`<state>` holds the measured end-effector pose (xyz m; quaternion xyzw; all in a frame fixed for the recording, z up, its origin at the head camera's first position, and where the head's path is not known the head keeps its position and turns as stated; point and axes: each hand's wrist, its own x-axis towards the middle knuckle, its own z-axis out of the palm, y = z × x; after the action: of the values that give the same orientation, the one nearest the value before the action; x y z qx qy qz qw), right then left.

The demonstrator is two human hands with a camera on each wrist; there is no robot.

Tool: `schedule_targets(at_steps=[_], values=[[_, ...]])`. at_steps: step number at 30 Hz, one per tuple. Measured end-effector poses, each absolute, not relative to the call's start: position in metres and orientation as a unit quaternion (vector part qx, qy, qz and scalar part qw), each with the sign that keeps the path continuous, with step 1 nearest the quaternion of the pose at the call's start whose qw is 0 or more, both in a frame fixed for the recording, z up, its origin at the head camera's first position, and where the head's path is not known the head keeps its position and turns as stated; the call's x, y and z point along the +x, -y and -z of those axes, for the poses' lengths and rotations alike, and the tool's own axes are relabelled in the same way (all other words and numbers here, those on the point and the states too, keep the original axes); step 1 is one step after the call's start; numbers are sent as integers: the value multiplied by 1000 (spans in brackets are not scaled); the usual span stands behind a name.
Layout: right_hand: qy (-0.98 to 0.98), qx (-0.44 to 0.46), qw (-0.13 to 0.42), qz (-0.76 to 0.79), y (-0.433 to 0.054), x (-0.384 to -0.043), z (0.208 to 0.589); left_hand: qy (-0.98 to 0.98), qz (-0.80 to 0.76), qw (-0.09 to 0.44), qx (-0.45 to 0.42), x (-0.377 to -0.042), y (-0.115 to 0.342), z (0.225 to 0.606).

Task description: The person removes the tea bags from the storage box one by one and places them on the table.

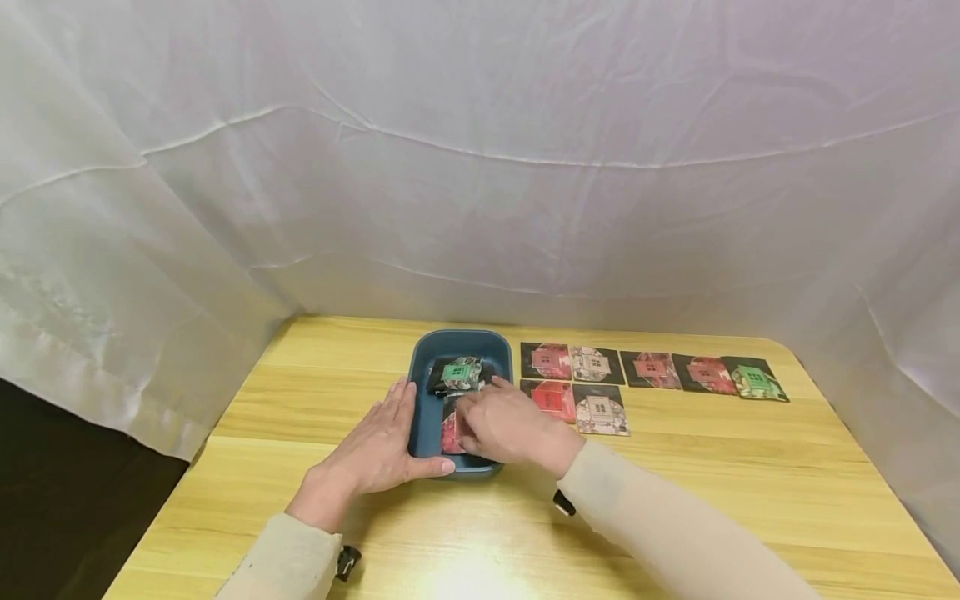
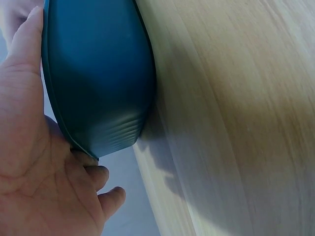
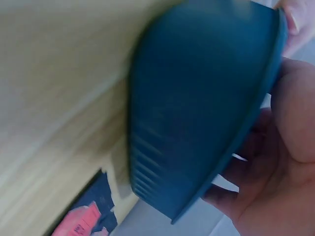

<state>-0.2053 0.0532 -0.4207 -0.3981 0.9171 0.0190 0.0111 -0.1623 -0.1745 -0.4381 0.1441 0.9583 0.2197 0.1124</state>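
A dark blue plastic bin (image 1: 424, 429) with a rounded rim stands on the table. Along its left side lies my left hand (image 1: 375, 442), fingers extended at the rim and thumb at the front edge. My right hand (image 1: 517, 421) reaches over the right rim, its fingertips on a red-and-black sachet (image 1: 450, 435) in the front part of the bin. Whether they pinch it is hidden. Behind it in the bin lies a green-and-black sachet (image 1: 459, 373). Both wrist views show mostly the bin's outer wall (image 2: 98, 73).
Right of the bin, flat sachets lie in rows: a red one (image 1: 547, 360), a whitish one (image 1: 592, 364), a bright red one (image 1: 551, 400) and a cream one (image 1: 600, 410). Farther right, several more end with a green sachet (image 1: 756, 379). A pale curtain (image 1: 525, 217) hangs behind the table.
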Motion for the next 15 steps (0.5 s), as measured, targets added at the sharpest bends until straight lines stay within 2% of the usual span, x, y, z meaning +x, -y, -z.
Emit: schedule_targets(at_steps=[4, 10, 15], values=[[-925, -380, 5, -27, -52, -211, 414, -959, -215, 111, 145, -162, 174, 438], [-932, -351, 62, -61, -48, -214, 417, -959, -215, 113, 144, -162, 174, 438], [-932, -346, 64, -88, -45, -214, 425, -959, -215, 112, 144, -162, 174, 438]])
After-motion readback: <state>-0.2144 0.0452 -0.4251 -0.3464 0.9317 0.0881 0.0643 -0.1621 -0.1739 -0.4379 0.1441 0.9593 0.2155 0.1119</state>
